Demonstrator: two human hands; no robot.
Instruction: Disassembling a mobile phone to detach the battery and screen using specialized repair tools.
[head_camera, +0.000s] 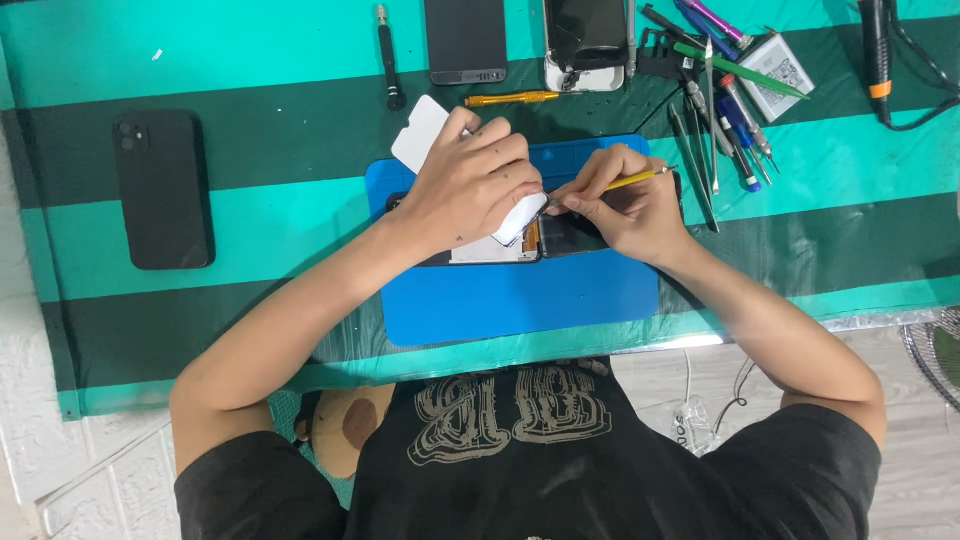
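On the blue mat (520, 300), left hand (470, 190) pinches the white panel (425, 130) steady; right hand (625, 205) grips yellow-handled tool (640, 179), best worked gently at the opened phone (560, 235).

Left arm enters from lower left, elbow bent, forearm angled up and to the right. Left hand (470, 180) lies knuckles-up, fingers curled closed in a grip, thumb tucked beneath. Right arm enters from lower right, forearm angled up and to the left. Right hand (625, 205) is closed in a pinch, fingertips pointing left. The two hands sit just beside each other, fingertips nearly meeting. Both forearms bare.
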